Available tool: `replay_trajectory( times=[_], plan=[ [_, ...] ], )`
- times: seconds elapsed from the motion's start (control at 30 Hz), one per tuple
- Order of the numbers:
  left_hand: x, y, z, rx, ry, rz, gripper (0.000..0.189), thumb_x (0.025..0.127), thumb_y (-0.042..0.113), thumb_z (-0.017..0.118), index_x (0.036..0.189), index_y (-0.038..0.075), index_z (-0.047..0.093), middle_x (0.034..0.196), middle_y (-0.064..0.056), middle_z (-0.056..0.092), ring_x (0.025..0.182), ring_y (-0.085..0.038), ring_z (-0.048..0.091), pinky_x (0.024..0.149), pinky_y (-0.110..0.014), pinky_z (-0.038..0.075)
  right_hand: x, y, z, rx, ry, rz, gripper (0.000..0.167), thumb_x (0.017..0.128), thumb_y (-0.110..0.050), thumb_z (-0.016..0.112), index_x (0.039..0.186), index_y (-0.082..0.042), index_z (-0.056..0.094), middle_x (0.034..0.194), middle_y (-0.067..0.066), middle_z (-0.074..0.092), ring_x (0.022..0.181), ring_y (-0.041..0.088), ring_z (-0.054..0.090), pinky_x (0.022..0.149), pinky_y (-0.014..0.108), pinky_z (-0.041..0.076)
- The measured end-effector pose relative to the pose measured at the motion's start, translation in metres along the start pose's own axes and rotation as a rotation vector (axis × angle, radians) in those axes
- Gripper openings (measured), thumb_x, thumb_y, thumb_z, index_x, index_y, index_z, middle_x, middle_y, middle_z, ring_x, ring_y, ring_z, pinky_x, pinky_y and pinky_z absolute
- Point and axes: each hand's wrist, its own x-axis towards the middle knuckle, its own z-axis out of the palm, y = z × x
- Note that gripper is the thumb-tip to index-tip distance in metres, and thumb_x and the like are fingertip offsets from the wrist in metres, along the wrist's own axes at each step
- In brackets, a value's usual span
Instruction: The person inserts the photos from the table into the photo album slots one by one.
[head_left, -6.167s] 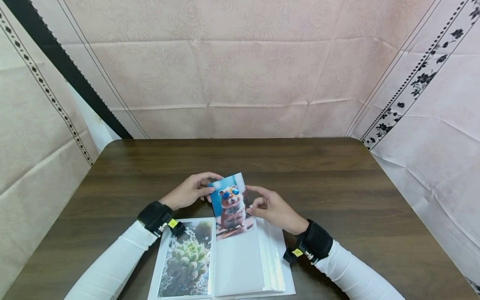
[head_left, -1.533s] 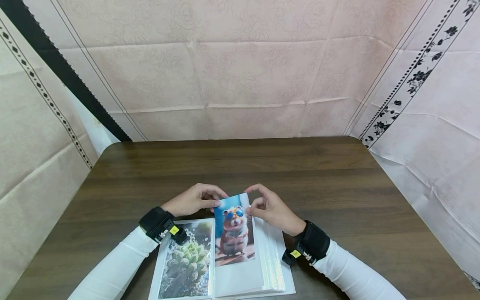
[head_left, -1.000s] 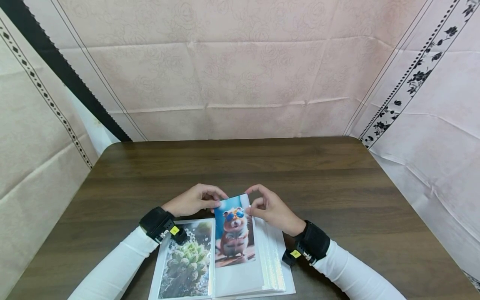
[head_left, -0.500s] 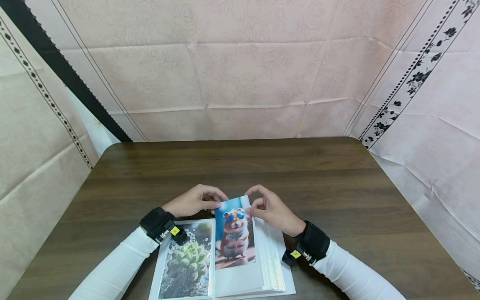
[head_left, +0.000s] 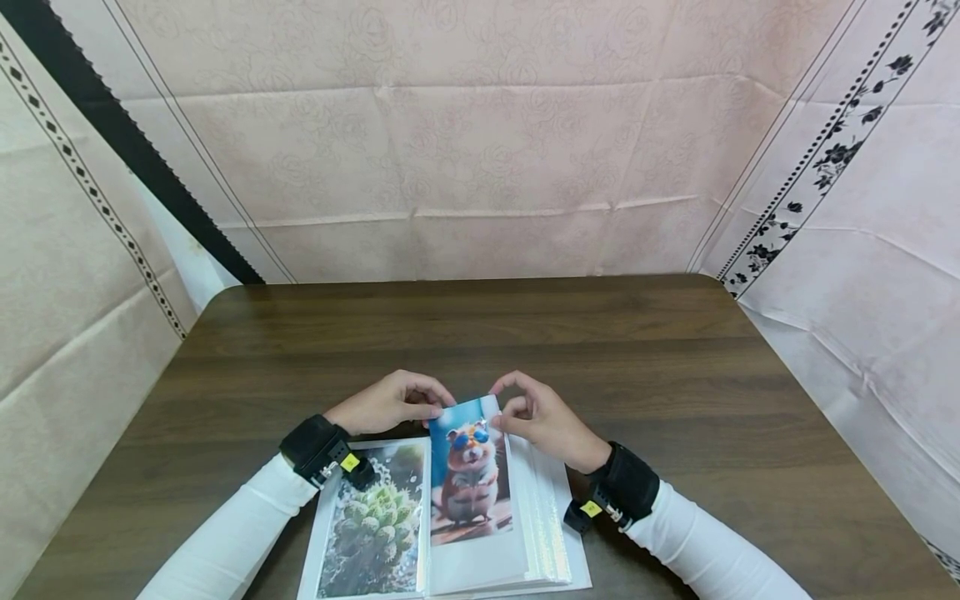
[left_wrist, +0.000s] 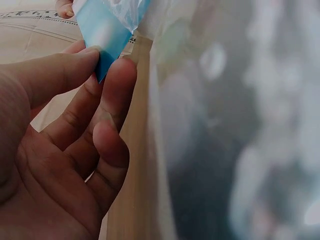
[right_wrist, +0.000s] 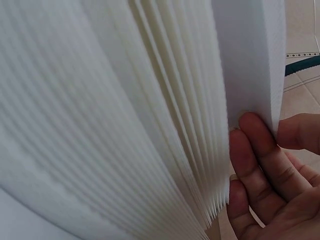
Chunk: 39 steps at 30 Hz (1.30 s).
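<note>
An open photo album (head_left: pixel 480 562) lies at the table's near edge. A photo (head_left: pixel 468 475) of a hamster in blue sunglasses sits mostly in the right page's clear sleeve, its top end sticking out. My left hand (head_left: pixel 390 400) pinches the photo's top left corner between thumb and fingers; the left wrist view shows this blue corner (left_wrist: pixel 105 37) beside the crinkled clear plastic (left_wrist: pixel 125 12). At the right, my right hand (head_left: pixel 543 417) pinches the page's upper edge, its index fingertip at the photo's top right corner. In the right wrist view, its fingers (right_wrist: pixel 260 135) lie behind the white page (right_wrist: pixel 250 65).
The album's left page holds a succulent photo (head_left: pixel 378 517). More sleeve pages (head_left: pixel 547 533) are stacked under the right page. The brown wooden table (head_left: pixel 480 325) stretches back to a pale patterned cloth (head_left: pixel 465 167). Black camera straps (head_left: pixel 315 446) circle both wrists.
The hamster photo has slid down into the sleeve and straightened from its earlier tilt. Both hands keep their pinch; the left has come down with it, and the right has barely shifted.
</note>
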Motion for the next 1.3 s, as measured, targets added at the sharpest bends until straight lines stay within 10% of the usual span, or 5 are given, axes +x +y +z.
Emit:
replay_trajectory(
  times=[1.3],
  plan=[
    [-0.0012, 0.0039, 0.0032, 0.015, -0.039, 0.010, 0.019, 0.103, 0.018, 0.060, 0.117, 0.018, 0.073, 0.112, -0.002, 0.072, 0.093, -0.019, 0.065, 0.082, -0.027, 0.054, -0.0014, 0.0005, 0.0026, 0.020, 0.007, 0.006, 0.023, 0.100, -0.007, 0.061, 0.122, -0.002, 0.055, 0.092, 0.020, 0.074, 0.090, 0.013, 0.067, 0.083, 0.025, 0.047]
  ],
)
